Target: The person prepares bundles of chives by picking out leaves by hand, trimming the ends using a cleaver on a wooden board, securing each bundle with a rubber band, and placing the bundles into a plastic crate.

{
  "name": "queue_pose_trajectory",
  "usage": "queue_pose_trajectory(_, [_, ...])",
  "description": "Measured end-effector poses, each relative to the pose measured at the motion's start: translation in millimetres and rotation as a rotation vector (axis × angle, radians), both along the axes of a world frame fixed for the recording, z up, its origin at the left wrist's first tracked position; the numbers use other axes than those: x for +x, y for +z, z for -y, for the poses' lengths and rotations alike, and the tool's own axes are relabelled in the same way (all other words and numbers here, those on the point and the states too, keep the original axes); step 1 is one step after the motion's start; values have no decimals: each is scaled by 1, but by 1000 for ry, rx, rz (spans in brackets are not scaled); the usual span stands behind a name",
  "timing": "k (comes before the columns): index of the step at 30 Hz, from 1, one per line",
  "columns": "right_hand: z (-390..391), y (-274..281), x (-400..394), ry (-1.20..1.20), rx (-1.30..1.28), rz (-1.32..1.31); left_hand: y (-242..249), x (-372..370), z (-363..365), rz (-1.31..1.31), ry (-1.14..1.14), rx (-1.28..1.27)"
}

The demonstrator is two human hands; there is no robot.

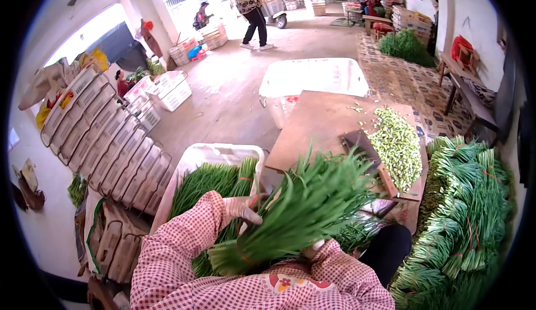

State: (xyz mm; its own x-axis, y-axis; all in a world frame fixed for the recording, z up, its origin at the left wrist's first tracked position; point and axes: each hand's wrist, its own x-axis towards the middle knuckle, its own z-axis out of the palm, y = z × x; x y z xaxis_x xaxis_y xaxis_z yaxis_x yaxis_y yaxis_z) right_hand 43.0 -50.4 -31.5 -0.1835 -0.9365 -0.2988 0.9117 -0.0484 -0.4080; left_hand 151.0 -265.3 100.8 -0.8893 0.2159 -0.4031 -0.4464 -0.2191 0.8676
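Observation:
A large bunch of garlic chives lies slantwise in front of my chest, its cut ends at lower left and leaf tips at upper right. A red band circles it near the cut ends. My left hand, in a pale glove, is closed at the bunch's upper left edge; a strip of red shows by its fingers. Beneath the leaves, my right hand grips the lower side, mostly hidden. Left of the bunch, a white crate holds more chives, one bundle tied in red.
A wooden board carries a dark cleaver with a wooden handle and a pile of cut stem pieces. Tied green bundles are heaped at right. Stacked crates stand at left. Behind, a person stands beside a cart.

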Motion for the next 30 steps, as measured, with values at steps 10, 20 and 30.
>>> queue_pose_trajectory(10, [-31, -4, -22, -118, 81, 28, 3, -31, -55, -221, -320, -576])
queue_pose_trajectory(20, [-56, 7, -40, -237, 158, 81, 7, 2, -74, 155, 173, -283])
queue_pose_trajectory(30, [-79, 13, -43, -333, 270, 137, -29, 31, -49, 205, 467, 29])
